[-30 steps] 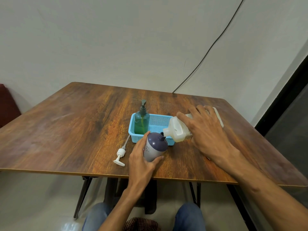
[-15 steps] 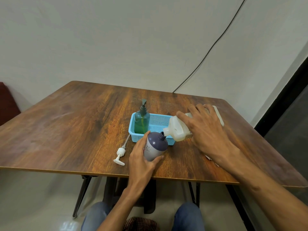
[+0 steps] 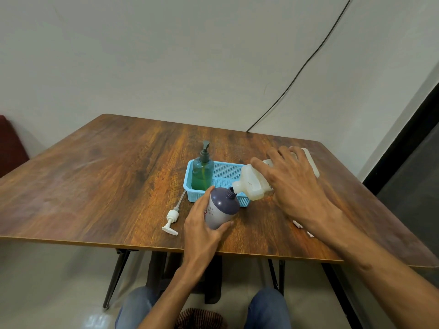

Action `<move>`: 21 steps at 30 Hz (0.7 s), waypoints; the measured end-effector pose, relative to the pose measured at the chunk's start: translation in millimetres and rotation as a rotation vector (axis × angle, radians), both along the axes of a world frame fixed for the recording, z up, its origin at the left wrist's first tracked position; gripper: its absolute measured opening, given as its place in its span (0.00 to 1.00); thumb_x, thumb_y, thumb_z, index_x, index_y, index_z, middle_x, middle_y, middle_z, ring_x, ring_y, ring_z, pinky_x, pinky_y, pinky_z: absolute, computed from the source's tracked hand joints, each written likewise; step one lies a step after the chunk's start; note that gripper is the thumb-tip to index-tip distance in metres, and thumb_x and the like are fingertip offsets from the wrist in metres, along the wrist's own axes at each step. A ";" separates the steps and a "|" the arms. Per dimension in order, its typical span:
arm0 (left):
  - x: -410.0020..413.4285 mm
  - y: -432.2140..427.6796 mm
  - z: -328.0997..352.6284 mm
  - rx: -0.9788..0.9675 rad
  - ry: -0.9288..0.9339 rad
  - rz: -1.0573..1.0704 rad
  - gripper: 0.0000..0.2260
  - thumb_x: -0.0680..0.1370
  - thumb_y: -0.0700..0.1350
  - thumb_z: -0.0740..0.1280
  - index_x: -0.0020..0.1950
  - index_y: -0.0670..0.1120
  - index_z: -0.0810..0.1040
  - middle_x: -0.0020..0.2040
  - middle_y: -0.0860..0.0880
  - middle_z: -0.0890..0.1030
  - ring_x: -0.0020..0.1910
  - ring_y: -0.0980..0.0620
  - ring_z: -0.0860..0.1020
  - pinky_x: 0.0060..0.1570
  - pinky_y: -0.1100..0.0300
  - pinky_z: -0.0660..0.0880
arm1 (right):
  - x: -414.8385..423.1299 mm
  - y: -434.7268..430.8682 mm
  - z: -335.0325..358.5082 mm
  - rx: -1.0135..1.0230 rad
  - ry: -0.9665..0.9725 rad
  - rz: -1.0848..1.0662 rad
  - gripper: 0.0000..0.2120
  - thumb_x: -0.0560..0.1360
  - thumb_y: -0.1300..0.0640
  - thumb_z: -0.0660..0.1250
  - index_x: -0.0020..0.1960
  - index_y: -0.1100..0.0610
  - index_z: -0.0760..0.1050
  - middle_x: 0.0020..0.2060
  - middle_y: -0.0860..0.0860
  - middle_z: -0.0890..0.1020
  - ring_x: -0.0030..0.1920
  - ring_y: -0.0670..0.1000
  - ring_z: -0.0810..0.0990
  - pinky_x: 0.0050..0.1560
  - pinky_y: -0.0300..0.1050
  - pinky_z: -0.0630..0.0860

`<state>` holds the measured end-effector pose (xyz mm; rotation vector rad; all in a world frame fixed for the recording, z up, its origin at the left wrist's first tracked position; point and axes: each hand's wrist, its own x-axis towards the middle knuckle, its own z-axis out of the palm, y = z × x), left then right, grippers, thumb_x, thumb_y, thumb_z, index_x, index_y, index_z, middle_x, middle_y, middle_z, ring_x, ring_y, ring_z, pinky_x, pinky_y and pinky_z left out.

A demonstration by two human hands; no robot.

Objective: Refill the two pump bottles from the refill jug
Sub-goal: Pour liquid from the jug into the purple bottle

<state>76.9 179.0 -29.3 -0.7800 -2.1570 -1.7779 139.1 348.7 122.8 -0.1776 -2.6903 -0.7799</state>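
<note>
My left hand grips a purple-topped white pump bottle that stands on the table with its neck open. My right hand holds the translucent white refill jug tipped on its side, its spout right at the bottle's open neck. The bottle's white pump head with its tube lies on the table to the left. A green pump bottle, pump fitted, stands in the left end of a blue basket.
The wooden table has its front edge close to my knees. A small white object lies partly hidden under my right wrist. A black cable runs down the wall behind. A dark red seat is at the far left.
The jug's spout has stayed at the bottle's neck; both hands hold nearly the same pose.
</note>
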 end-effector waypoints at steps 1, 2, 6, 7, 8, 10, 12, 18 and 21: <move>-0.1 0.2 -0.2 0.001 0.000 0.002 0.40 0.66 0.50 0.81 0.75 0.50 0.68 0.68 0.58 0.74 0.66 0.68 0.71 0.62 0.75 0.68 | 0.0 -0.4 0.3 0.003 -0.008 -0.002 0.37 0.60 0.55 0.83 0.66 0.50 0.72 0.58 0.58 0.78 0.58 0.62 0.76 0.62 0.64 0.71; 0.1 0.3 -0.1 0.001 0.000 0.002 0.40 0.66 0.49 0.81 0.75 0.51 0.67 0.68 0.60 0.73 0.66 0.69 0.70 0.62 0.76 0.67 | 0.6 -1.2 1.7 0.001 -0.017 -0.004 0.37 0.62 0.54 0.82 0.67 0.50 0.71 0.60 0.58 0.77 0.60 0.62 0.76 0.64 0.65 0.70; 0.5 -0.1 -0.4 0.003 -0.005 -0.003 0.40 0.66 0.49 0.82 0.75 0.52 0.67 0.68 0.61 0.72 0.66 0.70 0.69 0.62 0.76 0.66 | 2.4 -4.3 5.9 0.008 -0.045 -0.010 0.36 0.66 0.54 0.79 0.70 0.50 0.68 0.64 0.58 0.75 0.63 0.61 0.73 0.67 0.65 0.67; 0.5 -0.2 -0.4 0.005 -0.007 -0.005 0.40 0.66 0.49 0.82 0.75 0.50 0.68 0.69 0.60 0.73 0.67 0.69 0.70 0.62 0.75 0.67 | 2.6 -4.9 6.3 0.006 -0.049 -0.009 0.36 0.67 0.54 0.79 0.70 0.50 0.67 0.64 0.58 0.75 0.64 0.61 0.73 0.67 0.65 0.67; 0.8 -0.5 -0.2 0.008 -0.008 -0.006 0.40 0.66 0.49 0.82 0.75 0.49 0.68 0.69 0.58 0.74 0.67 0.67 0.71 0.63 0.74 0.68 | 2.1 -5.1 5.5 0.007 -0.055 -0.012 0.36 0.67 0.53 0.79 0.70 0.50 0.67 0.64 0.58 0.74 0.64 0.61 0.73 0.67 0.64 0.67; 1.0 -0.6 0.4 0.009 -0.007 -0.006 0.41 0.66 0.49 0.82 0.75 0.48 0.68 0.70 0.55 0.75 0.68 0.64 0.72 0.64 0.73 0.68 | 1.0 -4.6 4.6 0.016 -0.050 -0.017 0.36 0.64 0.54 0.81 0.69 0.50 0.70 0.61 0.58 0.76 0.61 0.62 0.75 0.65 0.65 0.69; 1.2 -0.8 1.2 0.012 -0.006 -0.003 0.41 0.66 0.49 0.82 0.75 0.48 0.69 0.69 0.55 0.75 0.67 0.64 0.72 0.64 0.72 0.69 | 0.4 -4.0 5.1 0.017 -0.027 -0.011 0.36 0.59 0.56 0.83 0.65 0.52 0.74 0.56 0.59 0.79 0.56 0.63 0.77 0.60 0.64 0.72; 1.1 -0.7 0.6 0.010 -0.010 -0.003 0.41 0.65 0.49 0.82 0.75 0.49 0.68 0.69 0.55 0.75 0.67 0.63 0.73 0.64 0.70 0.70 | 2.2 -5.0 5.8 0.035 -0.013 0.021 0.34 0.63 0.57 0.80 0.66 0.51 0.72 0.58 0.58 0.78 0.58 0.62 0.76 0.62 0.64 0.69; 0.4 -0.5 -0.5 0.003 -0.010 0.002 0.41 0.65 0.49 0.82 0.75 0.48 0.68 0.70 0.54 0.75 0.67 0.61 0.73 0.65 0.67 0.71 | 2.8 -7.2 9.3 0.040 -0.024 0.002 0.35 0.62 0.57 0.81 0.66 0.51 0.72 0.58 0.58 0.78 0.58 0.61 0.76 0.62 0.64 0.69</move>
